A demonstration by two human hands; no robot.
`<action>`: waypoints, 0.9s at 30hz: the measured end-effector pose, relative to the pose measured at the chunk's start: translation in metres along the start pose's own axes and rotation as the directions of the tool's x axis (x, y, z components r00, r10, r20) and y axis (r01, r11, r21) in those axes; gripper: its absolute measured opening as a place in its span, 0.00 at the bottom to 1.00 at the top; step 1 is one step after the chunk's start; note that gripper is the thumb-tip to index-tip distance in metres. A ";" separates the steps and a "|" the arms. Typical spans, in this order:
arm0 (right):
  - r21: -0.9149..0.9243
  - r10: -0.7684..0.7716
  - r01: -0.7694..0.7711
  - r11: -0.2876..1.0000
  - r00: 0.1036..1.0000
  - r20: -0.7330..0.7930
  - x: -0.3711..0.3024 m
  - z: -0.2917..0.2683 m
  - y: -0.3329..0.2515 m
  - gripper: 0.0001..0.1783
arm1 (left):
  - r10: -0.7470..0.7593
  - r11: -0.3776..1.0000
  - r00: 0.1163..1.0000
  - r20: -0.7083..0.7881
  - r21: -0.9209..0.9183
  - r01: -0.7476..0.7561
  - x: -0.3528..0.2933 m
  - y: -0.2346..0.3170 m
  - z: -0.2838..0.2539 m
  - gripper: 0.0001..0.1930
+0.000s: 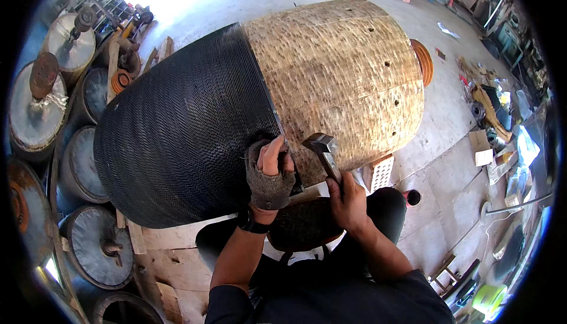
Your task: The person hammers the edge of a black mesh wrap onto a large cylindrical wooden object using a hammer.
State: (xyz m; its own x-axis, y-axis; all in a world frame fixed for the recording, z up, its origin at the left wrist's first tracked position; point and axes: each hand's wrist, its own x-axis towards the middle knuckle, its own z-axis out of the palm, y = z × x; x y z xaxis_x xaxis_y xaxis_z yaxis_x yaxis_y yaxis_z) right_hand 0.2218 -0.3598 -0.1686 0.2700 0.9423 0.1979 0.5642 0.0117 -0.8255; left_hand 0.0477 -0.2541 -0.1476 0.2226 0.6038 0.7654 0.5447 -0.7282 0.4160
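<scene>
A big drum [336,70] lies on its side in front of me. Its right part shows bare, flecked pale wood, while a black ribbed covering [183,117] wraps its left part. My left hand [270,170], in a grey glove with bare fingertips, rests at the covering's edge. Its fingers are curled together there; whatever they pinch is too small or hidden to name. My right hand [349,203] grips the handle of a hammer [323,147]. The hammer's metal head is raised beside my left fingers, over the wood. Between my legs sits a dark, shallow container [307,226], partly covered.
Several metal-ended drums [100,244] crowd the left side. An orange grooved pulley [422,63] sticks out at the drum's right end. A perforated brick [382,173] stands under the drum, near a red cup-like object [411,197]. Cardboard [481,148] and scraps litter the right.
</scene>
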 end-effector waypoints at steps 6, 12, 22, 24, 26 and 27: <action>-0.005 -0.027 0.027 1.000 1.000 -0.014 0.003 0.003 0.004 0.13 | -0.023 1.000 0.999 0.036 -0.002 0.023 0.003 0.004 -0.004 0.21; -0.011 -0.033 0.033 0.999 0.999 -0.009 0.004 0.004 0.002 0.13 | -0.077 0.996 0.996 0.045 0.036 0.075 0.014 0.008 -0.007 0.20; 0.046 -0.051 0.050 0.998 0.999 0.018 0.005 0.001 -0.009 0.12 | -0.156 0.987 0.982 0.105 0.064 0.150 0.035 0.023 -0.007 0.28; 0.041 -0.081 0.081 0.996 0.997 -0.007 0.004 -0.001 -0.014 0.11 | -0.120 0.988 0.991 0.066 0.107 0.113 0.035 0.024 0.000 0.31; -0.001 -0.092 0.092 0.996 0.996 0.007 0.006 -0.001 -0.018 0.11 | -0.215 0.976 0.973 0.081 0.055 0.211 0.033 0.027 0.001 0.28; -0.043 -0.083 0.085 0.996 0.996 0.032 0.006 -0.001 -0.019 0.11 | -0.201 0.978 0.977 0.075 0.075 0.195 0.033 0.026 0.001 0.27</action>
State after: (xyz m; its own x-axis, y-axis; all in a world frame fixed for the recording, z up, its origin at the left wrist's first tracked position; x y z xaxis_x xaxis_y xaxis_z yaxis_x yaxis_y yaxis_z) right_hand 0.2136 -0.3550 -0.1511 0.1973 0.9482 0.2491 0.6179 0.0770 -0.7825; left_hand 0.0704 -0.2531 -0.1120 0.1687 0.7602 0.6275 0.6366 -0.5700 0.5195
